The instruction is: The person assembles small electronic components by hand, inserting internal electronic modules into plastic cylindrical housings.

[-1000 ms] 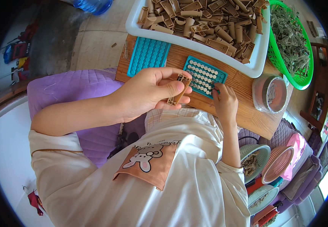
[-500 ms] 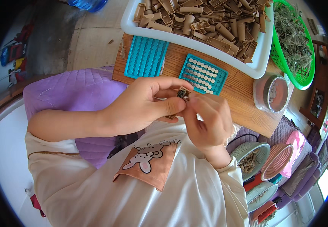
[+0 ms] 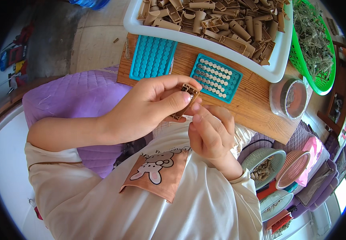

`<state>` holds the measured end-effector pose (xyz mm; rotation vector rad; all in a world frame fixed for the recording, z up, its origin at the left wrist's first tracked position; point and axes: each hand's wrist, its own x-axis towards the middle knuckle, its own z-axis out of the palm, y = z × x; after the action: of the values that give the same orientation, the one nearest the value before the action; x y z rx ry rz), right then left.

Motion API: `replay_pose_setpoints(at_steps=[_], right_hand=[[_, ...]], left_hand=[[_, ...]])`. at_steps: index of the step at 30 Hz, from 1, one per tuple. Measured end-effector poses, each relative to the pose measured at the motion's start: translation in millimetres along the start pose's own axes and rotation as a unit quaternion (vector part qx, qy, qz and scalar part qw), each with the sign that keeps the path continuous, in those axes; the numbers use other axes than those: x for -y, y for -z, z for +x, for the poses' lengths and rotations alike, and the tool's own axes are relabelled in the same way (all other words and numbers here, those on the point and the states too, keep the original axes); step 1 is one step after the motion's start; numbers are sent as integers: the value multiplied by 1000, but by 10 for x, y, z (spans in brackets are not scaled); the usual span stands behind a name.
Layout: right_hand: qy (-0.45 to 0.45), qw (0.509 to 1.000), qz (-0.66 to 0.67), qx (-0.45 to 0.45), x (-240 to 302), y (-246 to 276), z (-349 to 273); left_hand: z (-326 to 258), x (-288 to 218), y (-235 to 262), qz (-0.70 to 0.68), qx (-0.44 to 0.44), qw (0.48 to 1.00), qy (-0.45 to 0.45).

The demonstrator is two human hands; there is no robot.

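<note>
Two bare hands are meeting just above the person's chest, over a cream shirt with a rabbit patch (image 3: 157, 172). The left hand (image 3: 149, 108) is grasping a small brown plastic piece (image 3: 185, 100), thumb pressing along its side and fingers curling over its top end, so the piece is sitting tilted between both hands, close to the body and clear of the board. The right hand (image 3: 209, 132) is curling loosely beneath it, fingertips touching the lower end of the piece; whether it is pinching something tiny there cannot be told. A purple quilted cushion (image 3: 73, 100) is lying under the left forearm. Just beyond the hands, a wooden board (image 3: 257, 104) is carrying two teal trays: the left tray (image 3: 153, 58) is showing bare dimples, the right tray (image 3: 216, 78) is holding rows of small pale discs. A round tin (image 3: 289, 98) is standing on the board's right end. Farther off, a white tub (image 3: 205, 40) is brimming with brown plastic pieces, and a green basket (image 3: 325, 86) of dried stalks is sitting beside it.
</note>
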<state>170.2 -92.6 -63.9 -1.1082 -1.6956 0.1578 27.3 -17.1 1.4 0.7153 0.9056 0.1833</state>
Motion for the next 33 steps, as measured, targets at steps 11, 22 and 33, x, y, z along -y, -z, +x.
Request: replay_pose_setpoints(at_steps=[11, 22, 33], right_hand=[[-62, 997, 32, 45, 91, -50, -43], [-371, 921, -117, 31, -559, 213, -652], [-357, 930, -84, 0, -435, 188, -538]], left_hand=[[32, 40, 34, 1, -28, 999, 26], [34, -19, 12, 36, -7, 999, 39], [37, 61, 13, 53, 27, 997, 42]])
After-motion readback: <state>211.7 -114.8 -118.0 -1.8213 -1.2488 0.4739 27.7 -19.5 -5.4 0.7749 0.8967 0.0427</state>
